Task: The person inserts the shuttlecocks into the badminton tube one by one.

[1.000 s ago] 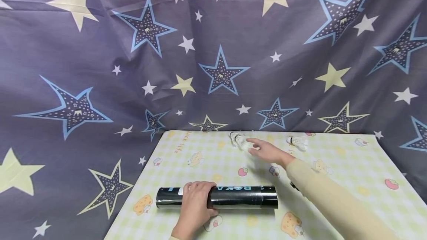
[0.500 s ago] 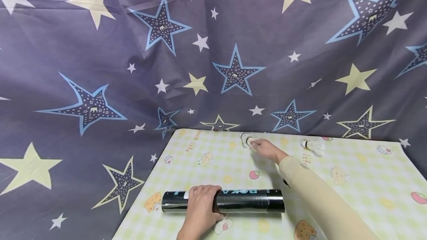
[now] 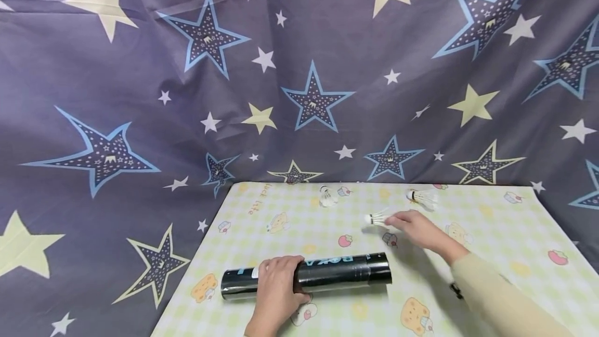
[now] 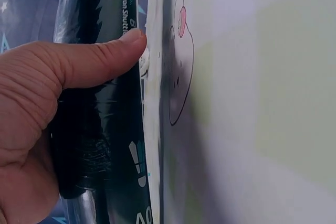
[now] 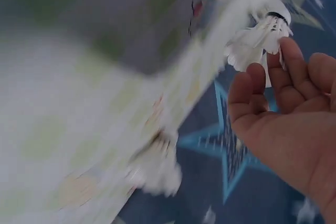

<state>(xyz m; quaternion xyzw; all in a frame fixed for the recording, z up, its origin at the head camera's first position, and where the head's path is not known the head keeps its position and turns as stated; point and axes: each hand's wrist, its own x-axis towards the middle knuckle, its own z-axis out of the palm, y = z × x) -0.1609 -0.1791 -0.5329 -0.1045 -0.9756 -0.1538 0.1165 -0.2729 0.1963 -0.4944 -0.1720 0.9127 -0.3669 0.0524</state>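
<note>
In the head view, my left hand [image 3: 277,293] grips a black shuttlecock tube [image 3: 339,272] from above, left of its middle. The left wrist view shows the thumb [image 4: 105,59] lying across the tube's printed side [image 4: 118,114]. My right hand [image 3: 421,230] pinches a white feather shuttlecock [image 3: 376,219] by its skirt, its cork pointing left. In the right wrist view this shuttlecock [image 5: 260,38] is at the fingertips [image 5: 286,51]. Two more shuttlecocks lie at the back, one on the left [image 3: 327,196] and one on the right [image 3: 422,198].
A checked cloth with cartoon prints covers the table [image 3: 262,243]. Behind the table's back edge hangs a dark curtain [image 3: 281,87] patterned with stars. In the right wrist view, one shuttlecock [image 5: 157,166] on the cloth appears blurred.
My right hand has taken hold of one shuttlecock from the back left pair and brought it right and nearer. My left hand stays on the tube, whose right end now tilts up slightly.
</note>
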